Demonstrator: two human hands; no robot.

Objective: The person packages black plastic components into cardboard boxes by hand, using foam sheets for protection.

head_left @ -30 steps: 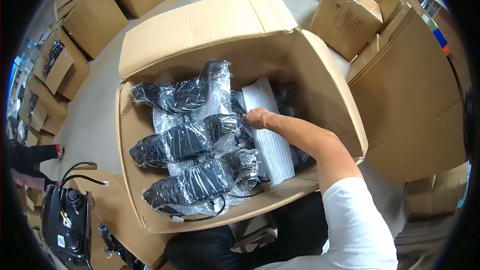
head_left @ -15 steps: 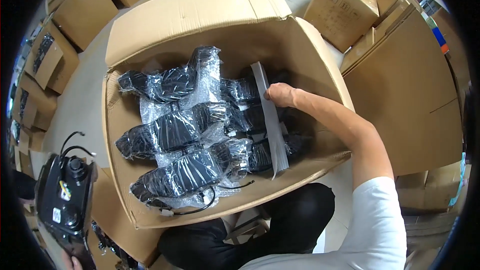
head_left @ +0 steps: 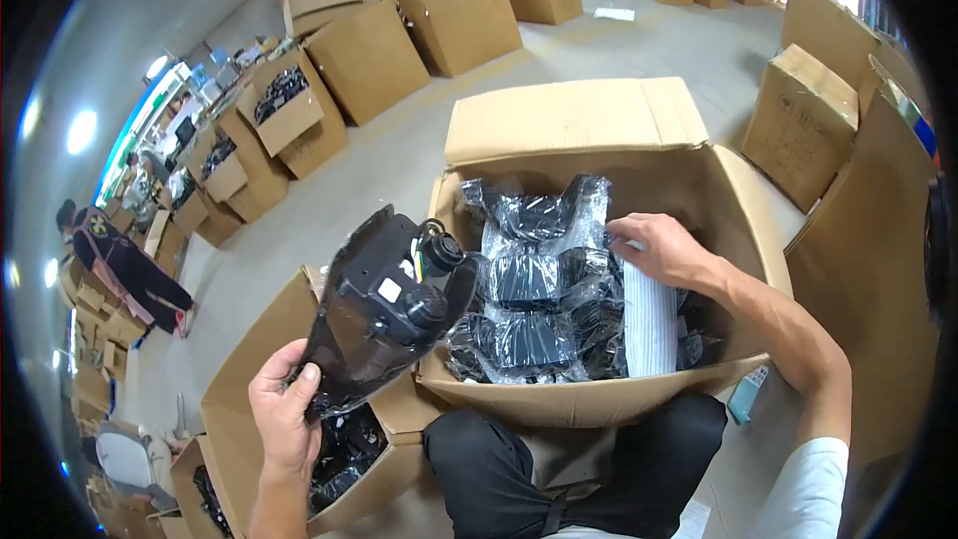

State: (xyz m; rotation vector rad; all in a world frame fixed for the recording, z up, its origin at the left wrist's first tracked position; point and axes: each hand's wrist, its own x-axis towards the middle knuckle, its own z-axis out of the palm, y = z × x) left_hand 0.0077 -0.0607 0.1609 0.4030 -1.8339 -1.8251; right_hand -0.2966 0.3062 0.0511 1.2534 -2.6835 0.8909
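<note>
Glossy black, the housing (head_left: 384, 311) is clasped at its lower end by our left hand (head_left: 284, 401) and tilts in the air near the left side of the open carton (head_left: 589, 405). Our right hand (head_left: 664, 248) bends over the upper end of the ribbed white sheet (head_left: 651, 327); we cannot tell whether that hand pinches it. Inside the carton, film-wrapped black parts (head_left: 527, 277) lie left of that sheet. Another carton (head_left: 235, 414) sits below the housing, and a person (head_left: 122, 262) stands far to our left.
</note>
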